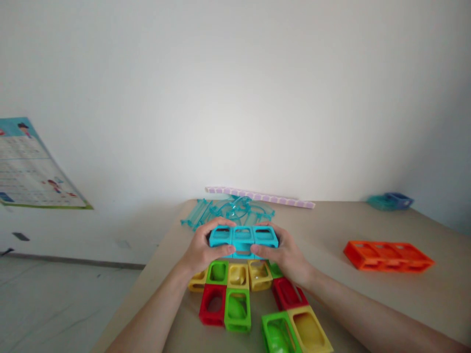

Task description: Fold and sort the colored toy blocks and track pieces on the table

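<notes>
A row of cyan hollow blocks (243,237) is held just above the table between both hands. My left hand (200,250) grips its left end, fingers curled over the top. My right hand (285,252) grips the right end the same way. Right below and in front lie several yellow, green and red hollow blocks (237,294), some joined in rows, on the beige table (368,304).
An orange block row (388,256) lies at the right. Clear teal track pieces (231,211) and a purple patterned strip (261,196) lie behind the hands. Teal and blue blocks (390,201) sit at the far right corner. The table's left edge drops to the floor; a poster (29,166) leans on the wall.
</notes>
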Demonstrator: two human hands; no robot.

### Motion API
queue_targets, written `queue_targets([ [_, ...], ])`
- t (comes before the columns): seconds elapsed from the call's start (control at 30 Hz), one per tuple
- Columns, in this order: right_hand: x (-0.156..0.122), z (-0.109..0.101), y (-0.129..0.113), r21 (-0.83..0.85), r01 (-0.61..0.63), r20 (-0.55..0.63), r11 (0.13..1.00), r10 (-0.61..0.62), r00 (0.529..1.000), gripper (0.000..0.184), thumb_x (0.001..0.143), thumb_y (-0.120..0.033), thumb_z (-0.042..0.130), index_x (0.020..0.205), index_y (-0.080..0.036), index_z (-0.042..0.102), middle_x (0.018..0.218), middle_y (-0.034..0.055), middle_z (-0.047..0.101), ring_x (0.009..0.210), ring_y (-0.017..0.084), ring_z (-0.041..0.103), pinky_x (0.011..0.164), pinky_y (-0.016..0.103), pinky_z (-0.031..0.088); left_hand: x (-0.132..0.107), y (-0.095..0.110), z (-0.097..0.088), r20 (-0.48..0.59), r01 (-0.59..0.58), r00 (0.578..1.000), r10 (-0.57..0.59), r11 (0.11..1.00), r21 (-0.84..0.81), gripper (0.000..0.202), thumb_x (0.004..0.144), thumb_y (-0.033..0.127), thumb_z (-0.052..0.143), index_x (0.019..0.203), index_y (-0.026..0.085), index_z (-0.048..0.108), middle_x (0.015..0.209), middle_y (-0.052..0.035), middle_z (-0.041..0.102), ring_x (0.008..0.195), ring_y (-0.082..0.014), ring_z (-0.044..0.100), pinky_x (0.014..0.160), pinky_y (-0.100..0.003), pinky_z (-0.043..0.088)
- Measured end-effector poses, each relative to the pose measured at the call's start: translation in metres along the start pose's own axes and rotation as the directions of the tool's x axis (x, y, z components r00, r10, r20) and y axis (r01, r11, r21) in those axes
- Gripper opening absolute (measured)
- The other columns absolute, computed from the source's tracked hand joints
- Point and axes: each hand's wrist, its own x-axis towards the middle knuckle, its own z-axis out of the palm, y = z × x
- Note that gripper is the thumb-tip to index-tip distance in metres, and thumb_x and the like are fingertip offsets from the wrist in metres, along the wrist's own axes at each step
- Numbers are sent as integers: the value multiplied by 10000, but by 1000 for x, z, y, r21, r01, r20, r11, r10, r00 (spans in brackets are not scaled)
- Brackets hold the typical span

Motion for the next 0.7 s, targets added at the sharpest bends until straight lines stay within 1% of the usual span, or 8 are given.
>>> queue_targets([
  [0.17, 0, -1, 1, 30, -24, -3, 999, 24, 1000, 493, 557, -303, 866, 952, -188, 595, 780, -36, 643, 677, 132, 588, 654, 256, 487, 0, -1, 0, -19, 2, 1000, -2, 1000, -8, 527, 587, 331, 834, 1063, 193, 654, 974, -29, 651, 835, -187, 599, 713, -244, 468],
  [0.3, 0, 0, 3, -13, -13, 4, 1000, 13, 1000, 487, 568, -338, 856, 947, -190, 588, 811, -18, 652, 714, 158, 604, 682, 288, 494, 1, 0, 1, -29, 3, 1000, -4, 1000, -29, 558, 569, 325, 847, 1069, 186, 643, 977, -26, 654, 829, -175, 606, 704, -232, 477],
  [0.37, 0, 0, 4, -75, 16, -1, 997, -16, 1000, 482, 613, -380, 825, 973, -197, 560, 834, -5, 646, 733, 176, 609, 690, 313, 502, 1, 0, 1, -44, -7, 999, 7, 1000, -13, 553, 577, 322, 843, 1073, 191, 639, 1004, -28, 655, 847, -176, 610, 716, -234, 482],
  [0.43, 0, 0, 3, -222, 91, -38, 971, -102, 994, 507, 668, -391, 784, 1060, -210, 517, 903, 21, 639, 784, 201, 614, 714, 345, 509, 1, 1, 0, -50, -21, 998, 22, 1000, 22, 546, 591, 310, 838, 1084, 201, 632, 1051, -30, 654, 881, -180, 614, 738, -237, 487],
  [0.5, -1, -2, -3, -466, 221, -45, 857, -272, 961, 609, 691, -362, 765, 1199, -227, 457, 1036, 60, 618, 902, 238, 601, 787, 390, 499, 1, 1, 0, -40, -31, 999, 33, 998, 58, 544, 603, 294, 834, 1098, 208, 624, 1090, -36, 650, 919, -188, 616, 764, -244, 492],
  [0.57, -4, -3, -15, -701, 344, 54, 625, -434, 899, 754, 692, -328, 766, 1333, -231, 380, 1179, 100, 567, 1054, 279, 539, 898, 442, 449, 0, 2, 0, -30, -36, 999, 39, 995, 88, 535, 615, 285, 829, 1101, 205, 620, 1118, -49, 644, 968, -207, 616, 796, -260, 500],
  [0.63, -7, -3, -31, -830, 420, 215, 368, -483, 849, 798, 716, -324, 753, 1395, -214, 349, 1237, 126, 537, 1135, 306, 473, 970, 479, 380, -1, 1, 2, -30, -28, 999, 32, 993, 118, 510, 642, 280, 813, 1105, 197, 617, 1140, -68, 636, 1001, -227, 616, 825, -286, 510],
  [0.7, -8, -3, -48, -871, 462, 356, 170, -430, 830, 646, 768, -328, 712, 1343, -211, 442, 1192, 124, 564, 1108, 304, 479, 975, 487, 351, -2, -2, 4, -17, -5, 1000, 6, 995, 103, 513, 668, 265, 797, 1139, 205, 601, 1202, -83, 615, 1063, -249, 605, 870, -312, 515],
])
